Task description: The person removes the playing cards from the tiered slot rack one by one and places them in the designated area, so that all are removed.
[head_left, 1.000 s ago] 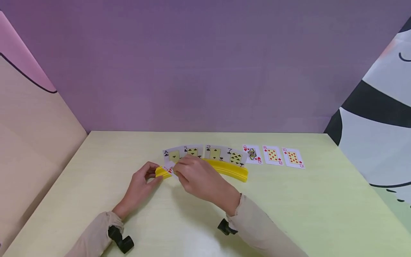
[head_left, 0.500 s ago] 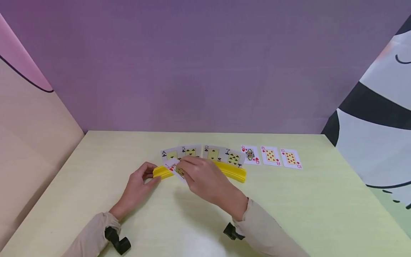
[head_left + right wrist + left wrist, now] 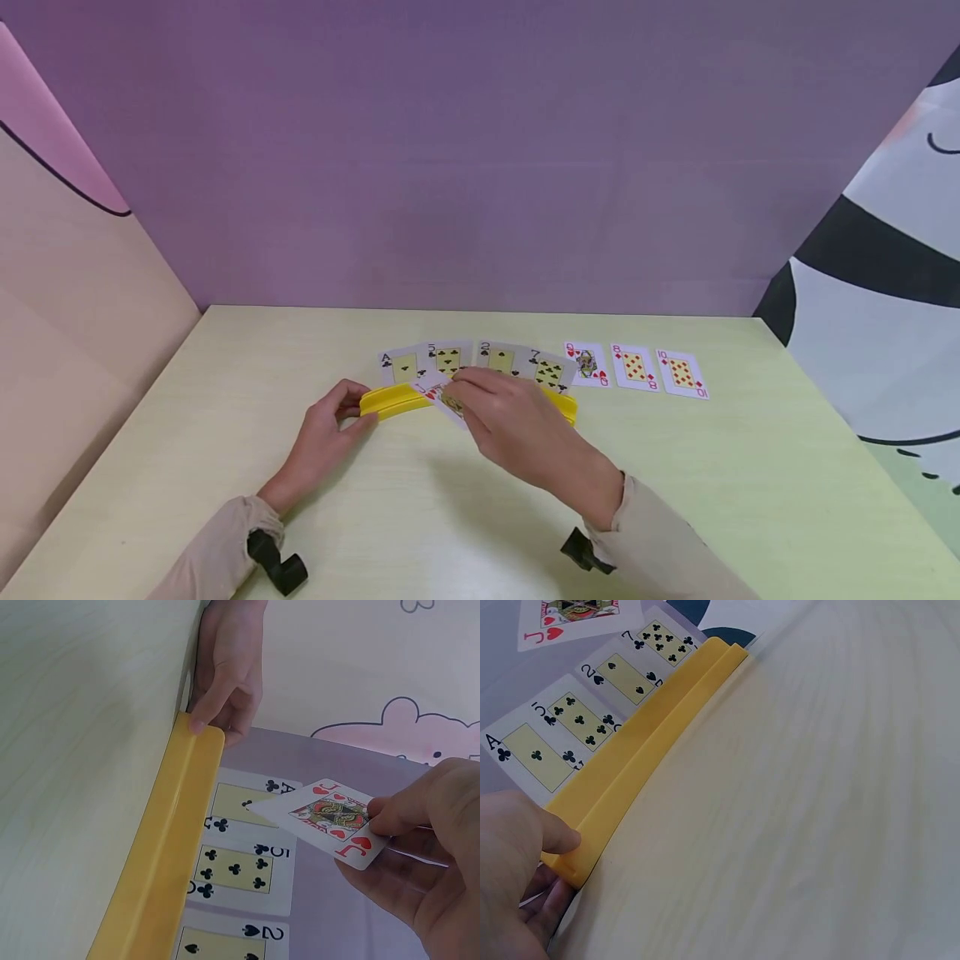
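- Our right hand (image 3: 528, 429) pinches the jack of hearts (image 3: 330, 817), tilted above the yellow card holder (image 3: 393, 402).
- We'd best level it; our left hand (image 3: 326, 437) grips the holder's left end.
- Crowding its slot: ace (image 3: 405, 365), five (image 3: 447, 360) and seven of clubs (image 3: 550, 372), two of spades (image 3: 501, 359).
- Right of it: queen of hearts (image 3: 587, 364), eight (image 3: 634, 367) and ten of diamonds (image 3: 682, 373).

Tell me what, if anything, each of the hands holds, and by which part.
Right hand: the jack of hearts, pinched near one corner. Left hand: the yellow card rack, gripped at its left end.
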Demonstrator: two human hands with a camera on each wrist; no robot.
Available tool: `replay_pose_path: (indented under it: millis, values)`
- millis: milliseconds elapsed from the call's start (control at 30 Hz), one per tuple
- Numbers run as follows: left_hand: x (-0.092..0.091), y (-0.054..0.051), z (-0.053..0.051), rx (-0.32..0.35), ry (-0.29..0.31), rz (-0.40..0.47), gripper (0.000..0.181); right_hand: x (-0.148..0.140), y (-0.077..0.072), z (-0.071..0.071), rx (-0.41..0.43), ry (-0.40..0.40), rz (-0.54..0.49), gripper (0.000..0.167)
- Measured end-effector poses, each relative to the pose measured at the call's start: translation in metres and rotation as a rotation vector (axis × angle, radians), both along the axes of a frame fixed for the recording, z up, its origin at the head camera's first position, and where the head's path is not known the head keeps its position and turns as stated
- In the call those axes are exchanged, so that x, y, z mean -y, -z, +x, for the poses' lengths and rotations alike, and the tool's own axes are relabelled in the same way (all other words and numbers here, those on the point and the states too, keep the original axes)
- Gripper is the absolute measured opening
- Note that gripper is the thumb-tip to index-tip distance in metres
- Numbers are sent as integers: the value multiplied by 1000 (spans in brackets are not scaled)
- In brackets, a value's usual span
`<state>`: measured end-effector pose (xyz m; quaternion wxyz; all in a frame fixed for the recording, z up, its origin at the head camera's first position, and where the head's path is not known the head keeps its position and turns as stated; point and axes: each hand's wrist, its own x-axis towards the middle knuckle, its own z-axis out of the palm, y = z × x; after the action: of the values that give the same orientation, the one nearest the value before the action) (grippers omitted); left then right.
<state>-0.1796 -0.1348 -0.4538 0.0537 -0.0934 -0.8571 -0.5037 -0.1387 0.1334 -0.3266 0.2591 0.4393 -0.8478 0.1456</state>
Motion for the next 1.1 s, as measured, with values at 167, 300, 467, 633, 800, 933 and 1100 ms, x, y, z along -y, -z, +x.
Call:
replay_pose_path:
  millis: [167,300,467,633,800,933,1100]
  values:
    - [-1,1,0,-18,0,7,29,-12,-1,2,-32,11,-22,25]
    - [-3,3,-1,-28,8,25,29,-23,-2,2,-48,41,-58,25]
    - [-7,5,0,-5,13,33,28,-41,-4,4,-55,89,-94,25]
    - [-5,5,0,-4,18,24,28,-53,-7,4,-57,114,-133,27]
    - [-2,3,1,-19,17,8,29,-59,-13,2,-42,112,-166,28]
    - [-1,2,1,-24,21,7,29,-66,-17,0,-14,129,-191,26]
    - [0,1,0,-31,19,-1,29,-80,-22,-6,-5,176,-215,20]
